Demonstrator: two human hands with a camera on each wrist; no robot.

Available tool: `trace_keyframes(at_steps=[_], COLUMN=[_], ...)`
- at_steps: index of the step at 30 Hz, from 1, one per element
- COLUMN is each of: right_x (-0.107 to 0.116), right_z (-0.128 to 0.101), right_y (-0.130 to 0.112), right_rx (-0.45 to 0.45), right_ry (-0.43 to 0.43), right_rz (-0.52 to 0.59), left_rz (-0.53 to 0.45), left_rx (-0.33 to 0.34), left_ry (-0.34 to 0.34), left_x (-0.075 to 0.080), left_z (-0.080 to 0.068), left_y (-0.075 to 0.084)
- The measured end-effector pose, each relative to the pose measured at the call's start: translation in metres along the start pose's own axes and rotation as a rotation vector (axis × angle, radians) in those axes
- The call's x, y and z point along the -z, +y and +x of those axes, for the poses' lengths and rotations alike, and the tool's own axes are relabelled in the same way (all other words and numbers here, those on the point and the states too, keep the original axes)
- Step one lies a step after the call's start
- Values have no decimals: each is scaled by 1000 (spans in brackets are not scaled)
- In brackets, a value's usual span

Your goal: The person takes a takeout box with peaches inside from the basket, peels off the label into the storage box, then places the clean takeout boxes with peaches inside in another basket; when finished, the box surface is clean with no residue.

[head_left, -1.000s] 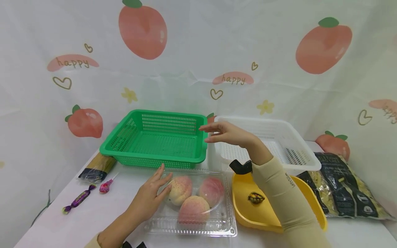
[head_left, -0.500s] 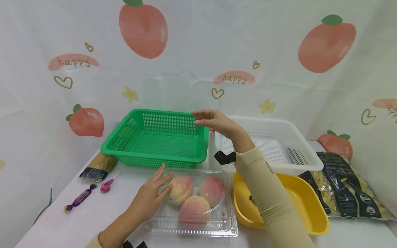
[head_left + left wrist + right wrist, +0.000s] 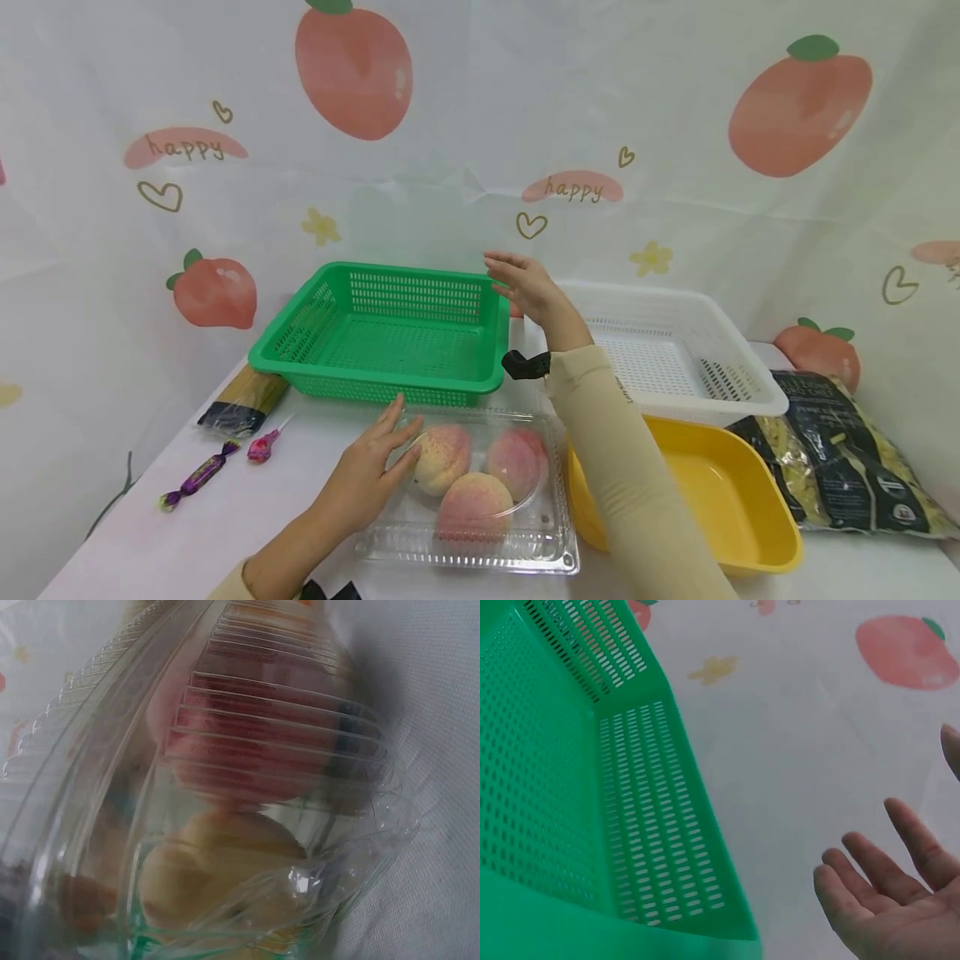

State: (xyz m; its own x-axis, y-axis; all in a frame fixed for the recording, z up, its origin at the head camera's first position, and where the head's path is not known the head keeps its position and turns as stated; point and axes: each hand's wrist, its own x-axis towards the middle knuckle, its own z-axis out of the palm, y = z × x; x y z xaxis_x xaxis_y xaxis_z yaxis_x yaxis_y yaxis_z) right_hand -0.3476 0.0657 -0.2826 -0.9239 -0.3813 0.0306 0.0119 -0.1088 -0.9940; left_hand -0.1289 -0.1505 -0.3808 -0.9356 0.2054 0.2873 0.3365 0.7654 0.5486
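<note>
My left hand rests on the left side of a clear plastic clamshell box, its fingers extended over the lid. Three peaches lie inside; the front peach is nearest me. Through the ribbed wall, the left wrist view shows a reddish peach. My right hand is raised above the right rim of the green basket, fingers spread and holding nothing. In the right wrist view, that hand appears palm up beside the green basket.
A white basket stands at the back right, behind a yellow basin partly covered by my right sleeve. A pasta bag lies far right. On the left are a wrapped candy, a lollipop and a packet of thin sticks.
My right hand has moved left and up from in front of the white basket to the green basket's right rim. The left hand and box keep their places.
</note>
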Motion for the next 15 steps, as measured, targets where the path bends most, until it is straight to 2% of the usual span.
trace_keyframes(at_steps=[3,6,15], right_x=[0,-2,-4], right_z=[7,13,21], right_y=[8,16,32], right_rx=[-33,-87,-149], right_ry=[100,184,368], right_rz=[16,-24,-75], left_rz=[-5,-9,0], left_rx=[3,9,14], left_ry=[-1,-6,-14], left_x=[-1,-2,0], left_z=[0,0,1], left_y=[-1,-1,0])
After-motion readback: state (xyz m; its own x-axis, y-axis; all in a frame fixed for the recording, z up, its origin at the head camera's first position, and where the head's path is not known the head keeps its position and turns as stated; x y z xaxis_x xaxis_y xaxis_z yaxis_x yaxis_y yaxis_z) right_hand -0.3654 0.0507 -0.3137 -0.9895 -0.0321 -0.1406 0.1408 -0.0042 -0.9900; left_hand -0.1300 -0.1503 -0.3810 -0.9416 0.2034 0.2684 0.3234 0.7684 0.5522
